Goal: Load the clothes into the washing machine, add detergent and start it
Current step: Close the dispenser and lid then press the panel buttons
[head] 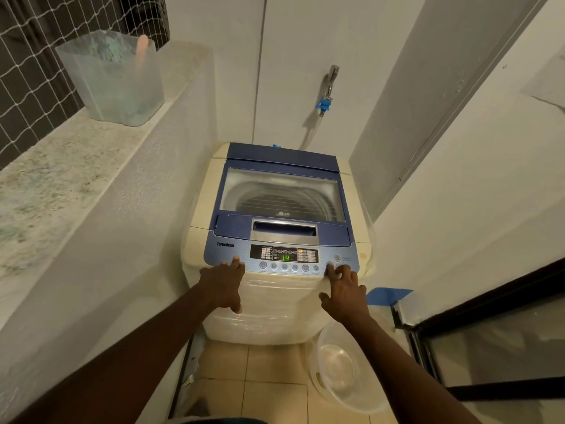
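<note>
**Near the end: we are at the start button**

The washer (275,310) stands in the corner by the back wall, with its lid (281,194) shut. Through the lid's window we see only the ribbed drum wall, so we cannot tell whether the clothes are inside. The clear basin (345,371) on the floor (269,381) beside the washer holds nothing, so we judge the loading done.

Whether detergent went in the pictures do not show. A frosted tub (113,78) sits well apart on the ledge (61,166).

The power is on, since the display (286,257) glows green with 14. Our left hand (223,286) rests flat on the panel's front left edge, fingers spread and holding nothing. Our right hand (345,293) is also loose and empty, with its forefinger laid on the round button (330,265) at the panel's right.

We take this for the start press. If so, what is left is only to see the cycle begin.
</note>
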